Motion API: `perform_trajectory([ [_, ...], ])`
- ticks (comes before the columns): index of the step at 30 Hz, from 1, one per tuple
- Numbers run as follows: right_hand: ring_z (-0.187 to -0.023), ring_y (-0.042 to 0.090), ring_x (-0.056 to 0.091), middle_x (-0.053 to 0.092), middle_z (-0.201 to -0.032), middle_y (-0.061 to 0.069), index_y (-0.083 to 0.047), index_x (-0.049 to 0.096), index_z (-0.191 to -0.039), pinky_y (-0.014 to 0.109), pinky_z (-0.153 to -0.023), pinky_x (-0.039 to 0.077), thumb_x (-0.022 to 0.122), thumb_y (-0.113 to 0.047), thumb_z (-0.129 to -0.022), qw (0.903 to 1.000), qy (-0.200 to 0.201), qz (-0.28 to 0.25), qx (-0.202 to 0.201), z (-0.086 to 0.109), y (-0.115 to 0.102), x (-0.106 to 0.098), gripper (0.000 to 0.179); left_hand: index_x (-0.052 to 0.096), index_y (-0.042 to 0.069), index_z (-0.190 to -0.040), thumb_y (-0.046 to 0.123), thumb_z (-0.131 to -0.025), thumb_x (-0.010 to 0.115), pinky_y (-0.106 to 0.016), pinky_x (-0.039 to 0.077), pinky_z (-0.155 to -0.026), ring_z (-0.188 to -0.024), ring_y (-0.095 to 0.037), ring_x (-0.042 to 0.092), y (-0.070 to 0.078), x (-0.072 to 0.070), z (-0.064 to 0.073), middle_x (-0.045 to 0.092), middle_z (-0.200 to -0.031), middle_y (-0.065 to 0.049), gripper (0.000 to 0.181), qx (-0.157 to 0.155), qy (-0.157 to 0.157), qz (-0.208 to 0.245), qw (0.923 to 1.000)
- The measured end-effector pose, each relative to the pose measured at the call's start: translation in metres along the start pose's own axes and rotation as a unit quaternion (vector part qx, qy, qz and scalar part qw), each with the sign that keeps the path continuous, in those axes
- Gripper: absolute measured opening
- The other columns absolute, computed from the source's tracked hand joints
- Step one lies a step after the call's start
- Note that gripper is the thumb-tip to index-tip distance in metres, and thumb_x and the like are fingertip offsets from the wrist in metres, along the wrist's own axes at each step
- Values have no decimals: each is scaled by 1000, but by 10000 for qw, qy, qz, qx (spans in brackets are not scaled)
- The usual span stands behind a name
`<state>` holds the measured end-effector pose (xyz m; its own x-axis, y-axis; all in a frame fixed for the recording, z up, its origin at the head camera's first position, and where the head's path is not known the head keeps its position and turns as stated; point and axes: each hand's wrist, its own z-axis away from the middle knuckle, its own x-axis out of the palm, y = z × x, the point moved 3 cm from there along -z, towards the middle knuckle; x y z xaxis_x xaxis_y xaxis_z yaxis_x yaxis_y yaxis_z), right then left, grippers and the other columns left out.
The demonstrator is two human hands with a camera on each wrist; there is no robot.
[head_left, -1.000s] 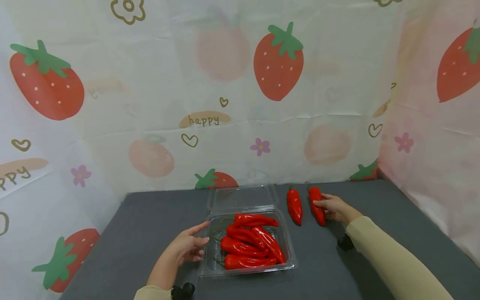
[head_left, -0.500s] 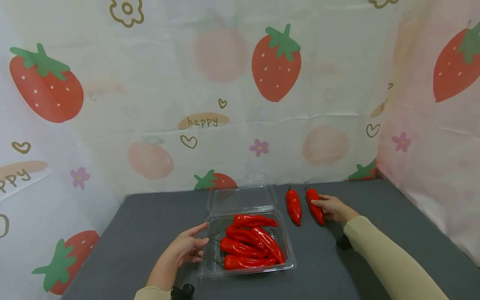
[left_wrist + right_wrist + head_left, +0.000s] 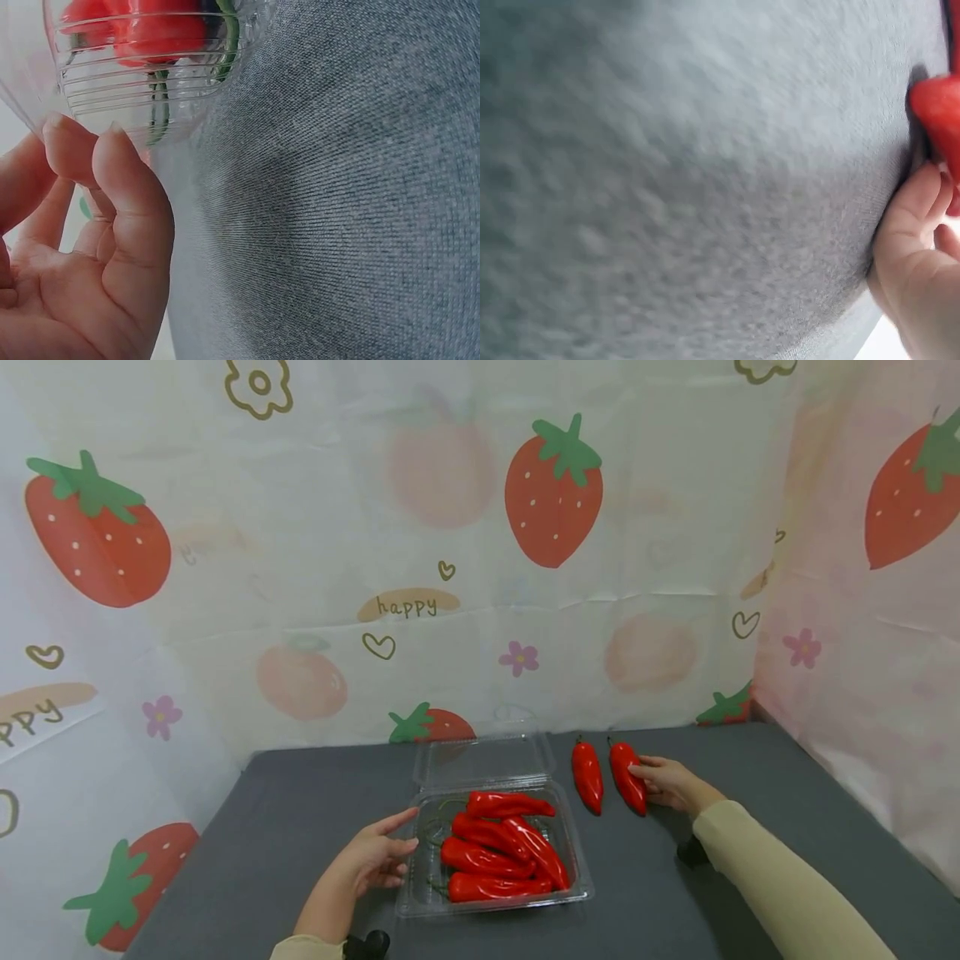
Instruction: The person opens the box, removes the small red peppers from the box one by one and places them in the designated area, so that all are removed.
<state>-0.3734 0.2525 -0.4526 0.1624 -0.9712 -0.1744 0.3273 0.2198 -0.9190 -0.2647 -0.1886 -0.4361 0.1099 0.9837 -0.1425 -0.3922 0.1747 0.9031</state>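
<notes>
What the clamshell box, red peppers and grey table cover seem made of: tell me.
Clamshell box: probably thin, glossy plastic; its ribbed wall is clear. Red peppers: smooth, shiny, bright highlights; real flesh or moulded plastic, I can't tell. Grey table cover: probably matte woven fabric; fine threads show.

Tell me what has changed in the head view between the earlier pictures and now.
The red pepper at the right hand has shifted slightly left, closer to the neighbouring pepper; that hand still touches it. The left hand, open container and peppers inside stayed put.
</notes>
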Motion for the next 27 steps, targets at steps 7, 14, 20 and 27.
perform_trajectory([
  [7,-70,8,53,57,-87,-2,5,7,-153,29,-78,45,54,-19,-101,9995,111,-303,64,14,5,-2,74,41,9,-148,6,-96,60,-28,49,-53,-55,-14,51,1,2,1,56,-111,-17,56,21,54,8,10000],
  [14,-56,7,41,44,-65,-5,4,6,-153,23,-61,40,51,-17,-102,9981,31,-595,-123,32,3,-5,72,41,9,-148,6,-95,60,-28,49,-53,-54,-14,52,1,3,1,56,-113,-18,56,23,76,11,10000],
  [20,-59,6,43,47,-75,-3,4,4,-153,23,-62,40,49,-17,-103,9954,-210,-847,-386,47,-3,-4,71,41,9,-148,6,-96,60,-28,49,-53,-55,-14,52,1,4,1,54,-121,-20,56,-1,73,-31,10000],
  [27,-78,10,57,52,-117,14,4,9,-153,27,-74,47,53,-20,-102,9940,-332,-834,-619,62,-11,7,72,41,10,-149,7,-96,60,-28,49,-54,-56,-14,51,1,4,0,56,-118,-18,56,-19,102,-122,9999],
])
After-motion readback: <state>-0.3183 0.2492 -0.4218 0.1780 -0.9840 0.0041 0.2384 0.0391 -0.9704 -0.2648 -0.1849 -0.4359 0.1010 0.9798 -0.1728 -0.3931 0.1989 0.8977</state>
